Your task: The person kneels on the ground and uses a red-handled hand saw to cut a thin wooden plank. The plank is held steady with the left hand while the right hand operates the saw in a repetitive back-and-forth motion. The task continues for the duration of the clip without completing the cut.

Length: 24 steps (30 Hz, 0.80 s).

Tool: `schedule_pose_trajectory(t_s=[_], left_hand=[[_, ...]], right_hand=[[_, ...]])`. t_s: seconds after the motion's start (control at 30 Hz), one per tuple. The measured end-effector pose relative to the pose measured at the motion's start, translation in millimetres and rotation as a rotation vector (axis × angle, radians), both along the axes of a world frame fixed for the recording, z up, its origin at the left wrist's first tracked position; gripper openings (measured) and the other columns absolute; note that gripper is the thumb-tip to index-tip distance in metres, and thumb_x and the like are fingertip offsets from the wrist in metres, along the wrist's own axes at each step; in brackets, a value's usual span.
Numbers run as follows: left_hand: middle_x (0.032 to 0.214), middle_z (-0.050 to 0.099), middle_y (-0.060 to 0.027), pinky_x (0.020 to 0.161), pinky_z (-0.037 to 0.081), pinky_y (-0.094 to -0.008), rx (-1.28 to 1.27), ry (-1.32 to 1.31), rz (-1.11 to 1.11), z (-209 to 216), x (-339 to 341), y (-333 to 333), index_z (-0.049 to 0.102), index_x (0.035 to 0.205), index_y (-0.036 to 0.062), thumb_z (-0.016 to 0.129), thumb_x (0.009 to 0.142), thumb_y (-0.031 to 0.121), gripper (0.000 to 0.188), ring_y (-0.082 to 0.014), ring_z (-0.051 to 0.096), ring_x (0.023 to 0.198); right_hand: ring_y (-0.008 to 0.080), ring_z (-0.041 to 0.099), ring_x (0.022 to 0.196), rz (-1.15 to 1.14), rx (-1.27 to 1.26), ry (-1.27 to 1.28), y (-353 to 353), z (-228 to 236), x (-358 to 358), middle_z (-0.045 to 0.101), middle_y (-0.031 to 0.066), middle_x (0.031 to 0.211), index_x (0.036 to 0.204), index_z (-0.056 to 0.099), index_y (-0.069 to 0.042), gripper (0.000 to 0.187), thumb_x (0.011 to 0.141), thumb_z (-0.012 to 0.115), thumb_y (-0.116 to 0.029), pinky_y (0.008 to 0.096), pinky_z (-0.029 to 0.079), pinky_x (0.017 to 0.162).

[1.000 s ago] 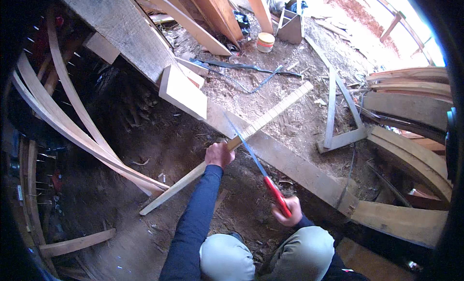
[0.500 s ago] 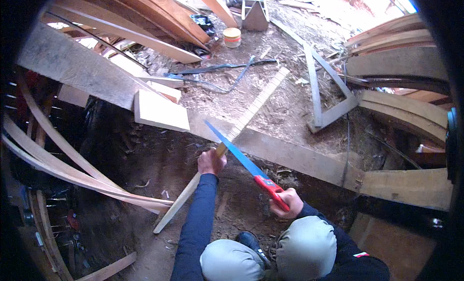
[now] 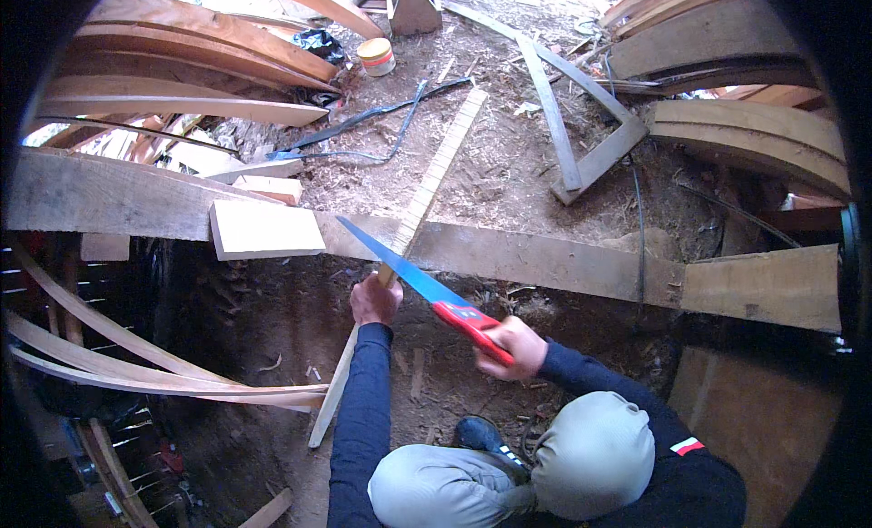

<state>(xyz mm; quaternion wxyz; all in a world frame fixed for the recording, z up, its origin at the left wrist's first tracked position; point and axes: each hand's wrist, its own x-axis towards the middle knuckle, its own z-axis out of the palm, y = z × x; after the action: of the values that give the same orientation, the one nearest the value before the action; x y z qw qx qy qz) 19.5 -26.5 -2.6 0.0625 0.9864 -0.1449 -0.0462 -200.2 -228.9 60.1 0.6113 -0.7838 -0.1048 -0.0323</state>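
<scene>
My left hand (image 3: 376,300) is closed around a long, narrow wooden strip (image 3: 442,164), which slants across a plank (image 3: 536,254) laid on edge. Many evenly spaced cross lines mark the strip's far part; its near end hangs low past my wrist. In my right hand (image 3: 513,348) is the red handle of a handsaw (image 3: 400,270). The saw's blue blade lies across the strip just beyond my left hand, its tip pointing up and left. Whether the teeth are biting into the wood cannot be made out.
A pale wood block (image 3: 267,230) sits against the plank at left. Curved boards (image 3: 154,369) reach in below it. Beyond lie a black strap (image 3: 391,119), a tub (image 3: 375,57) and a wooden triangular frame (image 3: 595,164). Stacked curved timbers (image 3: 745,137) stand at right.
The view has swung, shifting the scene left and upward. My right hand and the saw have moved forward, so the blade reaches further across the strip. My left hand keeps its grip.
</scene>
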Motion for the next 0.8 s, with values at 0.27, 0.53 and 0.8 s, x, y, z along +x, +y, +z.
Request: schedule_pose_trajectory(t_s=[0.27,0.53,0.8], left_hand=[[0.076,0.068,-0.0205,0.071,0.056,-0.0469,0.013,-0.022,0.004,-6.6,2.7,7.9,0.068,0.078,0.0047,0.068,0.074,0.034,0.030,-0.0385,0.068,0.075],[0.075,0.067,-0.0217,0.072,0.056,-0.0471,-0.009,0.001,0.009,5.6,3.5,-4.8,0.068,0.078,0.0043,0.069,0.073,0.031,0.027,-0.0388,0.068,0.076],[0.079,0.068,-0.0221,0.073,0.056,-0.0467,-0.010,0.003,0.013,7.7,4.2,-4.2,0.069,0.080,0.0051,0.069,0.073,0.031,0.027,-0.0391,0.068,0.078]], right_hand=[[0.0302,0.053,0.051,0.002,0.055,0.030,-0.6,-6.2,-2.5,0.051,0.0085,0.058,0.069,0.050,-0.011,0.019,0.073,0.068,-0.013,0.0378,0.046,0.054],[0.0297,0.054,0.051,-0.018,0.054,0.026,1.5,-8.9,35.0,0.054,0.0110,0.060,0.070,0.052,-0.007,0.017,0.073,0.068,-0.014,0.0375,0.046,0.053],[0.0306,0.055,0.051,-0.025,0.052,0.026,-4.7,5.5,-2.3,0.051,0.0101,0.058,0.068,0.050,-0.008,0.018,0.073,0.067,-0.012,0.0375,0.046,0.054]])
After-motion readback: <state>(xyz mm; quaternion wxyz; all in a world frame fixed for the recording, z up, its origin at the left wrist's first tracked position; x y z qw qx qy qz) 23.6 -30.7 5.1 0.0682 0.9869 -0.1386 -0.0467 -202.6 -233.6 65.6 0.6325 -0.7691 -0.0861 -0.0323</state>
